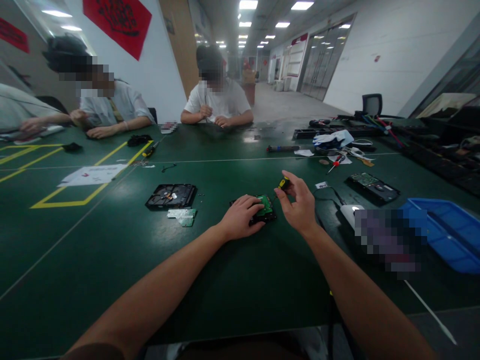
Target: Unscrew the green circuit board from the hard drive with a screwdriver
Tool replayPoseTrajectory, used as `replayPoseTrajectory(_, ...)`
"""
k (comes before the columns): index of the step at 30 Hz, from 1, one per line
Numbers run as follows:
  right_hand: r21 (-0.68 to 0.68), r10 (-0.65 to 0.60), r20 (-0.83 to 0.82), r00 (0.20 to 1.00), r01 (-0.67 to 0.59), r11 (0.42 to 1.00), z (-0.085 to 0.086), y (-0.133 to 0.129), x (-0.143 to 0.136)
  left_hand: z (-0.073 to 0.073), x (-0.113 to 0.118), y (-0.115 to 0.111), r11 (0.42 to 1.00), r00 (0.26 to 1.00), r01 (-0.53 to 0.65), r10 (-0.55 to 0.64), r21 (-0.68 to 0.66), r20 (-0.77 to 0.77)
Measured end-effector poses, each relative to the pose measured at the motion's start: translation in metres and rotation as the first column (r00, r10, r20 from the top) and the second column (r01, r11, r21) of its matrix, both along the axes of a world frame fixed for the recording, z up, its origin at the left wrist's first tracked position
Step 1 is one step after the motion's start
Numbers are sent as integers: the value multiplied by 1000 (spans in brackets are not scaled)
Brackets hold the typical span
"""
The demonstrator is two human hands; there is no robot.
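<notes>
On the green table (210, 295) lies a hard drive (267, 217) with its green circuit board facing up. My left hand (243, 216) is closed over its left side, with the fingers across the board. My right hand (301, 204) pinches the yellow and black handle of a screwdriver (284, 183) between thumb and fingers, just right of the drive. The shaft seems to slant down towards the drive; whether the tip touches a screw I cannot tell. Left of my hands rest another hard drive (171, 196) and a loose circuit board (183, 217).
A further hard drive (372, 187) and a blue tray (442, 204) are on the right, near a partly blurred white device (350, 214) with a cable. Behind them lie a red screwdriver (336, 162) and gloves (333, 139). Several people sit across the table and to the left.
</notes>
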State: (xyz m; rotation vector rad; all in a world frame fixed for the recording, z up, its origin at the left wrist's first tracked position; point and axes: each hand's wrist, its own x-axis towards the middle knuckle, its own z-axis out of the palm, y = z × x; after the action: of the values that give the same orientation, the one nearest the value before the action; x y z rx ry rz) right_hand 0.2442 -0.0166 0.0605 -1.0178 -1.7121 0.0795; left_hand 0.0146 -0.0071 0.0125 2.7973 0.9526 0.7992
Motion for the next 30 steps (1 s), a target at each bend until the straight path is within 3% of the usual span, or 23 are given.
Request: replayPoseTrajectory(30,-6,17,7,1000,-17,1000,1,0,1,0,-1,1,998,998,56,-56,5,-41)
